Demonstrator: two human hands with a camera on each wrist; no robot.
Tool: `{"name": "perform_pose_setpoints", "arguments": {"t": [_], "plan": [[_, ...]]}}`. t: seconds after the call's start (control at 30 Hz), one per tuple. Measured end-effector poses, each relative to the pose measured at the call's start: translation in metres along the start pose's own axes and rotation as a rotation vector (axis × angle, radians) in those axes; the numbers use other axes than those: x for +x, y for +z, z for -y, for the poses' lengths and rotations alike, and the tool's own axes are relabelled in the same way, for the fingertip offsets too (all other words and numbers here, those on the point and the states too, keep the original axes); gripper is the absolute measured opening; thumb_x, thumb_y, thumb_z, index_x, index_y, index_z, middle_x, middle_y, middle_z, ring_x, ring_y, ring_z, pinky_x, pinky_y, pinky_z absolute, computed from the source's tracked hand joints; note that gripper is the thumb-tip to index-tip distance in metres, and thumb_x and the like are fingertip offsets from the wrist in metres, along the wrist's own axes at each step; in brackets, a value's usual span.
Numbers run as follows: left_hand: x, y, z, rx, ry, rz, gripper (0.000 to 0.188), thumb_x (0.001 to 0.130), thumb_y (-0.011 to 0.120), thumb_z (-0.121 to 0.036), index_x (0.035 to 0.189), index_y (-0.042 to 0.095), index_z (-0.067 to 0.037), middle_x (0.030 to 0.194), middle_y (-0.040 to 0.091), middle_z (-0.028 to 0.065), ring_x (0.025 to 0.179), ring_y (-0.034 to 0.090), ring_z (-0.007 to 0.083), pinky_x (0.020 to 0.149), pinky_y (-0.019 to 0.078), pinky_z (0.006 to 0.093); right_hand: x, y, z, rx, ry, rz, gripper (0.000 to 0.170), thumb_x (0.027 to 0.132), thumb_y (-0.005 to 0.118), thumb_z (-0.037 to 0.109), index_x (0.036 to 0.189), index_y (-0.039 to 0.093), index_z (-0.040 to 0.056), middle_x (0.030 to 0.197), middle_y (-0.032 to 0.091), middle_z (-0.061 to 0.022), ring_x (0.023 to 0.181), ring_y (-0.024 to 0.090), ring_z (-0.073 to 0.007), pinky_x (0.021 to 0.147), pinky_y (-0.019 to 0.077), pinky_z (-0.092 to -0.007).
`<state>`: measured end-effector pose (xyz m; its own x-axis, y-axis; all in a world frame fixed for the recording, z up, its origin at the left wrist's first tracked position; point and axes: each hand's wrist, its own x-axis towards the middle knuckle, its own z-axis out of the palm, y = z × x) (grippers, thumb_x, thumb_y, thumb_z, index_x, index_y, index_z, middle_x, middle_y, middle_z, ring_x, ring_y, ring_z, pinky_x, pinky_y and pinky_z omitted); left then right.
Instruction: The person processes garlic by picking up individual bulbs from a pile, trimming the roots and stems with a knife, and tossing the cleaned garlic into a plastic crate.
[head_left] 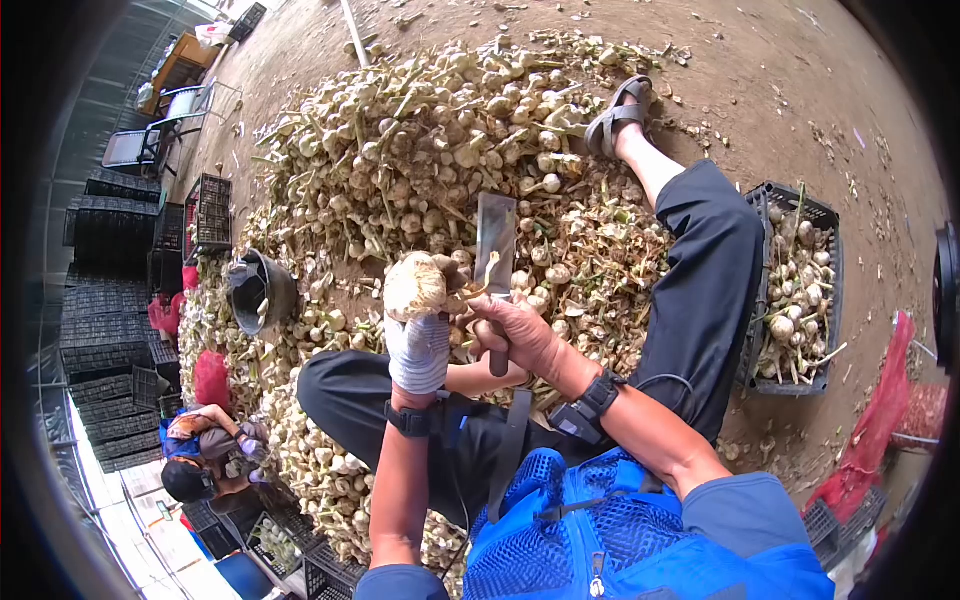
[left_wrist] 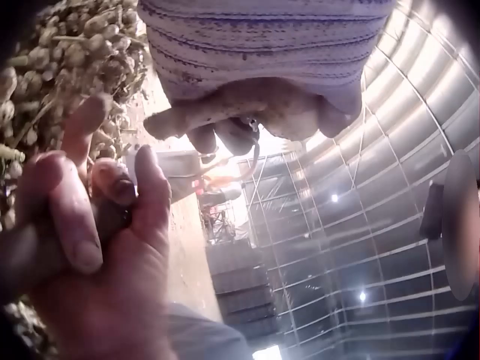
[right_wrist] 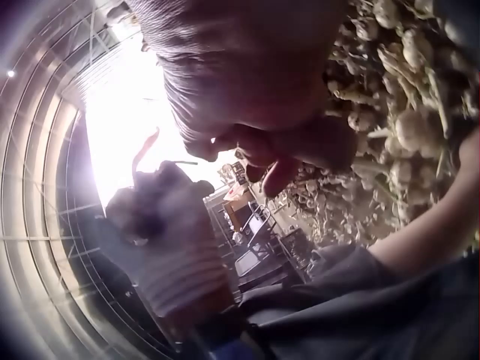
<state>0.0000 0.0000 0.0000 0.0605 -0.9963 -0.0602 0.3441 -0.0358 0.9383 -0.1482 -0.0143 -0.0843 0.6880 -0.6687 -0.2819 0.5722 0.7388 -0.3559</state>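
In the head view my left hand (head_left: pixel 418 352), in a white striped glove, holds up a large pale garlic bulb (head_left: pixel 415 284). The bulb's thin curved stem (head_left: pixel 487 275) points right, across the lower part of a cleaver blade (head_left: pixel 496 232). My right hand (head_left: pixel 525 335) is bare and grips the cleaver's dark handle (head_left: pixel 499 362), with the blade upright. Both hands are close together above the lap. The left wrist view shows the right hand's fingers (left_wrist: pixel 77 225) curled round the handle. Strong backlight darkens the gloved hand (right_wrist: pixel 180 255) in the right wrist view.
A big heap of garlic (head_left: pixel 400 160) spreads out in front, with trimmings (head_left: pixel 620 240) beside the leg. A black crate of garlic (head_left: pixel 835 290) stands at right. A dark bucket (head_left: pixel 262 290) lies tipped at left, near another person (head_left: pixel 215 445) and stacked crates (head_left: pixel 105 325).
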Motion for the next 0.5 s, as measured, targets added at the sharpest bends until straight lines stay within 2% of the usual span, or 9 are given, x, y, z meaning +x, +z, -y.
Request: {"name": "perform_pose_setpoints", "arguments": {"t": [0.07, 0.17, 0.2, 0.3, 0.33, 0.37, 0.43, 0.47, 0.5], "plan": [[0.001, 0.013, -0.001, -0.117, -0.044, -0.017, 0.076, 0.084, 0.078, -0.040, 0.141, 0.044, -0.002, 0.137, 0.055, 0.0139, 0.122, 0.058, 0.0252, 0.102, 0.0490, 0.0394, -0.010, 0.008, 0.013, 0.060, -0.085, -0.065, 0.019, 0.093, 0.071, 0.024, 0.094, 0.064, 0.0064, 0.052, 0.047, 0.0036, 0.043, 0.048, -0.0090, 0.060, 0.0589, -0.0364], [-0.004, 0.007, -0.020, -0.097, 0.070, -0.051, 0.075, 0.083, 0.078, -0.039, 0.139, 0.045, -0.002, 0.134, 0.056, 0.0138, 0.116, 0.061, 0.0243, 0.101, 0.0497, 0.0398, 0.005, 0.015, 0.004, -0.052, -0.156, -0.012, 0.016, 0.094, 0.070, 0.021, 0.092, 0.065, 0.0064, 0.054, 0.049, 0.0046, 0.044, 0.045, -0.0068, 0.060, 0.0592, -0.0355], [-0.005, 0.010, -0.020, -0.091, 0.059, -0.124, 0.076, 0.082, 0.079, -0.040, 0.139, 0.044, -0.002, 0.134, 0.055, 0.0138, 0.113, 0.062, 0.0239, 0.099, 0.0518, 0.0389, 0.001, 0.016, 0.002, -0.042, -0.164, 0.011, 0.013, 0.094, 0.069, 0.018, 0.091, 0.066, 0.0068, 0.056, 0.051, 0.0048, 0.044, 0.046, -0.0060, 0.063, 0.0597, -0.0345], [-0.008, -0.014, -0.018, -0.046, 0.018, -0.089, 0.075, 0.083, 0.079, -0.034, 0.139, 0.042, -0.002, 0.135, 0.053, 0.0139, 0.114, 0.061, 0.0242, 0.096, 0.0542, 0.0379, 0.001, 0.020, 0.000, -0.011, -0.203, -0.035, 0.012, 0.094, 0.069, 0.018, 0.090, 0.066, 0.0069, 0.059, 0.053, 0.0045, 0.045, 0.046, -0.0058, 0.066, 0.0601, -0.0343], [-0.006, -0.022, -0.021, 0.156, -0.054, -0.054, 0.062, 0.091, 0.070, -0.032, 0.140, 0.043, -0.005, 0.131, 0.055, 0.0140, 0.116, 0.059, 0.0262, 0.097, 0.0540, 0.0435, 0.003, 0.023, 0.003, -0.003, -0.220, -0.067, 0.012, 0.094, 0.069, 0.018, 0.088, 0.067, 0.0068, 0.060, 0.054, 0.0042, 0.045, 0.046, -0.0052, 0.068, 0.0601, -0.0336], [-0.009, -0.028, -0.021, 0.152, -0.051, -0.053, 0.062, 0.091, 0.070, -0.032, 0.140, 0.043, -0.005, 0.131, 0.055, 0.0140, 0.116, 0.059, 0.0262, 0.097, 0.0540, 0.0435, 0.005, 0.023, 0.005, -0.007, -0.221, -0.067, 0.012, 0.094, 0.069, 0.018, 0.088, 0.067, 0.0068, 0.060, 0.054, 0.0042, 0.045, 0.046, -0.0052, 0.068, 0.0601, -0.0336], [-0.016, -0.035, -0.021, 0.305, 0.061, -0.117, 0.068, 0.085, 0.075, -0.033, 0.137, 0.044, -0.004, 0.126, 0.056, 0.0129, 0.110, 0.061, 0.0250, 0.094, 0.0558, 0.0442, 0.006, 0.023, 0.012, -0.048, -0.311, -0.073, 0.005, 0.094, 0.066, 0.008, 0.090, 0.064, 0.0054, 0.061, 0.055, 0.0034, 0.043, 0.046, -0.0065, 0.067, 0.0616, -0.0369], [-0.017, -0.038, -0.022, 0.268, 0.003, -0.162, 0.073, 0.078, 0.081, -0.031, 0.135, 0.044, -0.005, 0.123, 0.057, 0.0125, 0.112, 0.060, 0.0270, 0.094, 0.0564, 0.0461, 0.004, 0.022, 0.015, -0.114, -0.363, -0.073, 0.008, 0.093, 0.068, 0.010, 0.089, 0.064, 0.0048, 0.061, 0.056, 0.0039, 0.046, 0.051, -0.0062, 0.066, 0.0608, -0.0326], [-0.018, -0.042, -0.021, 0.263, 0.003, -0.165, 0.073, 0.078, 0.081, -0.031, 0.135, 0.044, -0.005, 0.123, 0.057, 0.0125, 0.112, 0.060, 0.0270, 0.094, 0.0564, 0.0461, -0.001, 0.025, 0.020, -0.119, -0.360, -0.074, 0.008, 0.093, 0.068, 0.010, 0.089, 0.064, 0.0048, 0.061, 0.056, 0.0039, 0.046, 0.051, -0.0062, 0.066, 0.0608, -0.0326]]}}
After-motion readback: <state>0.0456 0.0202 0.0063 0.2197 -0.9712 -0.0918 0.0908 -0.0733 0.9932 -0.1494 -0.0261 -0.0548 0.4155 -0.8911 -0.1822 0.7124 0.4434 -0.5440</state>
